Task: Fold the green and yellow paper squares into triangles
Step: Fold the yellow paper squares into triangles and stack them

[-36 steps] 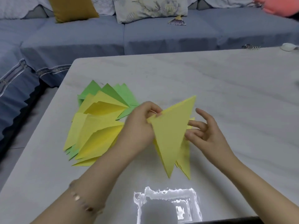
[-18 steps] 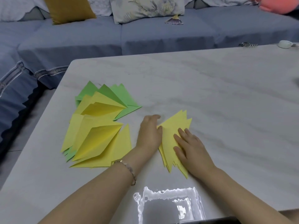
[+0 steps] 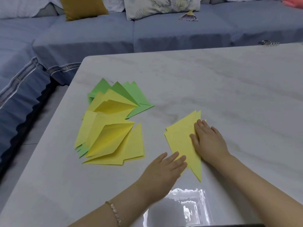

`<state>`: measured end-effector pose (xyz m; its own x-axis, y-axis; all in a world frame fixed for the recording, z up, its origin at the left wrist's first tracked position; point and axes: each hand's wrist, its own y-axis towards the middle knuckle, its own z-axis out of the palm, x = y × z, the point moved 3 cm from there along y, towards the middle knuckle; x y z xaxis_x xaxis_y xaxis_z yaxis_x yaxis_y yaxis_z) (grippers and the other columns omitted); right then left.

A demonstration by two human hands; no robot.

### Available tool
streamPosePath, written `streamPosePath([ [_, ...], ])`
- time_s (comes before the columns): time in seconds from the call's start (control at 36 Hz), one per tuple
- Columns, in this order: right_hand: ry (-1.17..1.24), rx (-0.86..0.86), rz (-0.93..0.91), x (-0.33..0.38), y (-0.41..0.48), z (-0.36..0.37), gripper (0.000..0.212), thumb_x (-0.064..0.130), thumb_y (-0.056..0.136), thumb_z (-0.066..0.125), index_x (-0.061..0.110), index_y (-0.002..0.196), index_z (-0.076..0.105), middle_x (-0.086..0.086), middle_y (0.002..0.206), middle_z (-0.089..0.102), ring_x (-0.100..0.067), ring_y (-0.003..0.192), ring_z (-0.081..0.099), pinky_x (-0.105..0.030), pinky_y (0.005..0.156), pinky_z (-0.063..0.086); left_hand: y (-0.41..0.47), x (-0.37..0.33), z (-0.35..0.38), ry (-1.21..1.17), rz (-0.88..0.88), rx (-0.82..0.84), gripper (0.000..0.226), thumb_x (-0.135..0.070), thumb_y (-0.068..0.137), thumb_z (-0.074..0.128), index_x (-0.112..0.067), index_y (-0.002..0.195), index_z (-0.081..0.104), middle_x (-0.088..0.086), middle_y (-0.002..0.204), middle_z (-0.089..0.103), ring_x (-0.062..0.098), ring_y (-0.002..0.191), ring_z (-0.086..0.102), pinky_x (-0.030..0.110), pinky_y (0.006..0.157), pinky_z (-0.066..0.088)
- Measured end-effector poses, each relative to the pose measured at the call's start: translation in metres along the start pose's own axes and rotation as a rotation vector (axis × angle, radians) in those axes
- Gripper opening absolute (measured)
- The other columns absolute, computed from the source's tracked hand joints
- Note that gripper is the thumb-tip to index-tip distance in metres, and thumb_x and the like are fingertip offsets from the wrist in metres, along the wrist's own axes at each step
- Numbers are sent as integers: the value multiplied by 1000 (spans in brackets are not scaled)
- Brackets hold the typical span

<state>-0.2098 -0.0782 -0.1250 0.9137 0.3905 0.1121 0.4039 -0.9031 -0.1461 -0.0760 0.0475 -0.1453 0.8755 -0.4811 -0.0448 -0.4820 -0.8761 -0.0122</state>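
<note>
A small stack of folded yellow triangles [image 3: 182, 138] lies flat on the marble table [image 3: 213, 89], long point toward me. My right hand [image 3: 208, 141] presses flat on the stack's right side, fingers spread. My left hand [image 3: 165, 169] lies palm down at the stack's lower left edge, fingertips touching the paper. To the left sits a loose pile of folded yellow triangles [image 3: 113, 138] over green triangles [image 3: 131, 95], some half sprung open.
A blue-grey sofa [image 3: 98, 38] wraps around the table's far and left sides, with a mustard cushion [image 3: 83, 7] and a floral pillow [image 3: 160, 5]. A small metal object [image 3: 268, 43] lies at the table's far right edge. A bright light reflection [image 3: 183, 208] shines near me.
A second ago both hands held a yellow triangle up in the air. It now lies flat on the stack, and my left hand has slid down along its left edge toward me.
</note>
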Motion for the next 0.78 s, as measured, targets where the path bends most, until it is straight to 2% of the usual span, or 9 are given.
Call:
streamPosePath([
  [0.08, 7, -16, 6, 1, -1, 1, 54, 36, 100, 23, 11, 147, 16, -3, 156, 10, -14, 144, 5, -32, 114, 8, -19, -3, -6, 15, 47, -41, 37, -33, 86, 36, -32, 118, 56, -10, 127, 59, 15, 118, 56, 40, 92, 48],
  [0.14, 32, -13, 6, 1, -2, 1, 53, 35, 100, 24, 10, 147, 15, -3, 156, 10, -15, 144, 5, -32, 114, 7, -25, -4, -18, 17, 78, -110, 34, -37, 85, 38, -34, 102, 67, -13, 118, 64, 14, 111, 61, 40, 92, 48],
  [0.22, 143, -24, -6, 1, -4, -2, 52, 31, 100, 28, 10, 146, 19, -3, 156, 13, -16, 144, 6, -33, 114, 7, -26, 12, -53, -10, 0, -334, 27, -36, 81, 44, -29, 95, 66, -7, 115, 66, 16, 111, 60, 39, 99, 35],
  [0.31, 299, -126, -42, 3, -13, -7, 49, 25, 98, 38, 7, 143, 29, -7, 153, 21, -20, 143, 11, -35, 115, 11, -35, 56, -81, -5, -378, -472, 62, -43, 70, 59, -25, 128, 44, 6, 140, 40, 26, 131, 34, 44, 105, 21],
  [0.42, 398, -236, -133, 12, -29, -13, 47, 26, 96, 40, 6, 138, 39, -7, 150, 27, -14, 140, 15, -27, 111, 12, -63, 94, -93, -55, -883, -307, 111, -40, 60, 82, -24, 147, 14, 19, 149, 23, 34, 136, 21, 46, 107, 20],
  [0.47, 435, -246, -173, 15, -35, -16, 46, 25, 95, 42, 8, 137, 41, -2, 149, 27, -6, 136, 14, -23, 109, 10, -71, 102, -92, -91, -1002, -149, 102, -36, 74, 72, -21, 149, 5, 13, 144, 34, 32, 131, 31, 41, 102, 28],
  [0.53, 448, -238, -204, 18, -39, -18, 48, 29, 93, 40, 10, 137, 42, 7, 147, 24, -3, 136, 12, -20, 109, 9, -77, 105, -93, -86, -1030, -142, 73, -27, 86, 56, -23, 148, 18, 6, 123, 55, 30, 112, 50, 36, 85, 39],
  [0.64, 522, -276, -230, 21, -46, -28, 48, 30, 90, 42, 10, 132, 48, 12, 141, 26, -3, 135, 18, -6, 105, 6, -77, 101, -115, -95, -1058, -456, 32, -17, 93, 46, -23, 121, 60, 6, 111, 66, 31, 103, 58, 30, 69, 34],
  [0.78, 633, -339, -268, 27, -56, -46, 36, 20, 93, 52, 11, 128, 53, 13, 137, 31, 9, 129, 17, 3, 101, 7, -61, 84, -155, -286, -939, -826, 28, -10, 89, 55, -16, 116, 64, 7, 101, 68, 31, 93, 60, 33, 77, 41],
])
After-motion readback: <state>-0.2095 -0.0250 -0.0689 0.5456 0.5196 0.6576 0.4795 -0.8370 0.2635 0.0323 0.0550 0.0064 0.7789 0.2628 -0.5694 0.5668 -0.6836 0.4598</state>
